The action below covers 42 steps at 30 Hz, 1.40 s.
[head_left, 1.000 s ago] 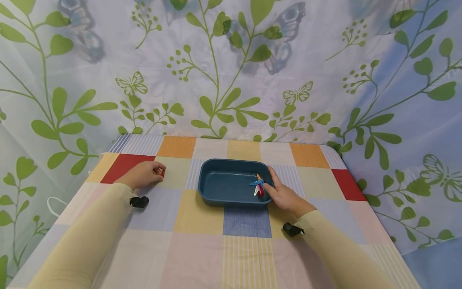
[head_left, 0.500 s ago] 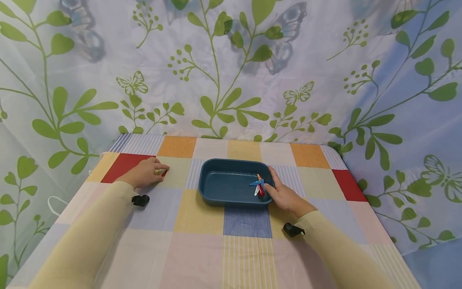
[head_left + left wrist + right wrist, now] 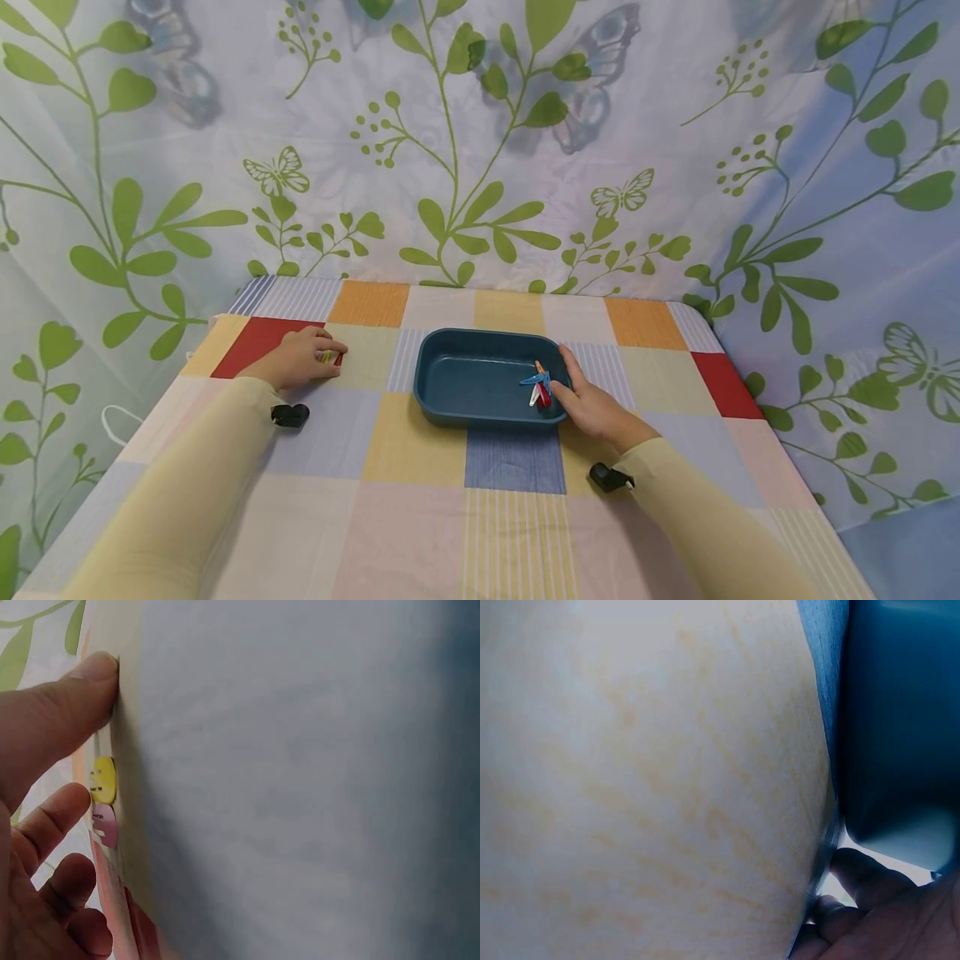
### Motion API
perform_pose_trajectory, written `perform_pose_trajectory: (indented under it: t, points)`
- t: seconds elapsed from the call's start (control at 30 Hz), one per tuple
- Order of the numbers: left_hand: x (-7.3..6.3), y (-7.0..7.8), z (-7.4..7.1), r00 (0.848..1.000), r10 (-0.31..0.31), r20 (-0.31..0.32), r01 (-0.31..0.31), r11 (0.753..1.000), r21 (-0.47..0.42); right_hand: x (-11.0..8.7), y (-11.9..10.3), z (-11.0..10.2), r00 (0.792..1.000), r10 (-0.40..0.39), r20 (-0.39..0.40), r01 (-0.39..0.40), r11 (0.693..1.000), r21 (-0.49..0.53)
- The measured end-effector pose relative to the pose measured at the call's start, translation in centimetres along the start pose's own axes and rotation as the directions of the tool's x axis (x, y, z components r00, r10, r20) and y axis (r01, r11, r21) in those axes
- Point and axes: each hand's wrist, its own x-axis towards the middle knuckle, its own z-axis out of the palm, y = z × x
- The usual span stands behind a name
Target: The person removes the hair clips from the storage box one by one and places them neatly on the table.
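My left hand point(image 3: 300, 358) hovers low over small hair clips at the left of the table, thumb and fingers apart. A red hair clip point(image 3: 339, 359) shows at its fingertips in the head view. In the left wrist view, a yellow hair clip point(image 3: 104, 780) and a pink hair clip point(image 3: 105, 826) lie on the cloth between and beyond the fingers. My right hand point(image 3: 596, 408) grips the right end of a dark blue rectangular dish point(image 3: 442, 415), thumb over the rim and fingers outside. Blue, white, red and orange hair clips point(image 3: 538, 382) lie in the dish's right part.
A patchwork cloth point(image 3: 408, 533) covers the table. Behind it hangs a leaf-patterned curtain point(image 3: 480, 150), with more curtain at both sides. A white cable point(image 3: 116, 423) loops beside the left table edge. Black wrist cameras point(image 3: 290, 415) sit on both sleeves.
My left hand's fingers have spread a little, uncovering a yellow clip beside the red one. It shifted slightly right, then slightly back. My right hand and the dish stay in place.
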Motion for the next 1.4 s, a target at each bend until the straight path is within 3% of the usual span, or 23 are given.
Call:
perform_pose_trajectory:
  t: [0.23, 0.53, 0.83, 1.03, 1.23, 1.4]
  points:
    - [-0.1, -0.5, 0.0, 0.999, -0.034, 0.015, 0.035, 0.997, -0.062, 0.0, 0.0, 0.0, 1.000, -0.008, 0.005, 0.008, 1.000, 0.017]
    - [-0.4, -0.7, 0.0, 1.000, -0.010, 0.006, 0.011, 0.996, -0.088, -0.1, 0.0, -0.2, 1.000, -0.013, 0.000, 0.013, 1.000, 0.006]
    - [-0.3, -1.2, 0.1, 1.000, -0.027, -0.002, 0.027, 0.989, -0.143, 0.1, 0.1, 0.0, 1.000, -0.003, -0.004, 0.003, 1.000, 0.017]
    - [-0.6, -1.3, -0.3, 0.998, -0.043, -0.052, 0.030, 0.973, -0.227, 0.1, 0.1, 0.1, 1.000, 0.004, -0.007, -0.004, 1.000, 0.007]
    - [-0.2, 1.2, -1.0, 0.985, 0.032, -0.170, -0.076, 0.962, -0.262, 0.2, 0.1, 0.0, 1.000, 0.014, -0.009, -0.014, 1.000, -0.004]
    - [0.2, 5.0, -1.5, 0.979, 0.113, -0.172, -0.167, 0.925, -0.342, 0.2, 0.1, 0.1, 1.000, 0.020, -0.008, -0.020, 1.000, -0.003]
